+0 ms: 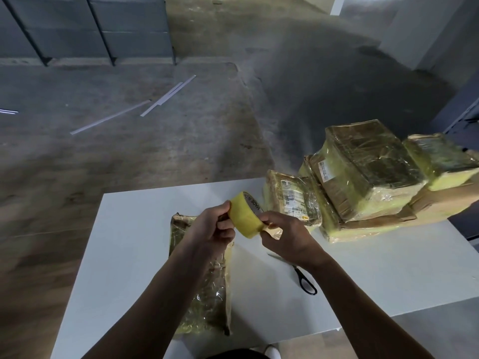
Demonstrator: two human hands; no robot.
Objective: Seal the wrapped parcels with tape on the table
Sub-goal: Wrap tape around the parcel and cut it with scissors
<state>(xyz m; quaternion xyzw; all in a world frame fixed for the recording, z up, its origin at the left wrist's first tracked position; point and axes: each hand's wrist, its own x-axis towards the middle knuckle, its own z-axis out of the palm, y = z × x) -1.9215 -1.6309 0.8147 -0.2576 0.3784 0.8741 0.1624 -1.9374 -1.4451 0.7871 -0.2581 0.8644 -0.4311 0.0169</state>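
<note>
I hold a yellow tape roll (246, 216) up over the white table (124, 255) with both hands. My left hand (213, 230) grips its left side, fingers curled round the rim. My right hand (282, 235) pinches the roll's lower right edge. Under my left forearm lies a flat parcel (207, 294) wrapped in clear film, lengthwise on the table. A small labelled parcel (293, 198) leans just behind the roll.
Several film-wrapped parcels are stacked at the table's right, the biggest one (368, 167) on top. Black-handled scissors (303, 278) lie on the table under my right wrist. Metal strips (166, 97) lie on the concrete floor beyond the table.
</note>
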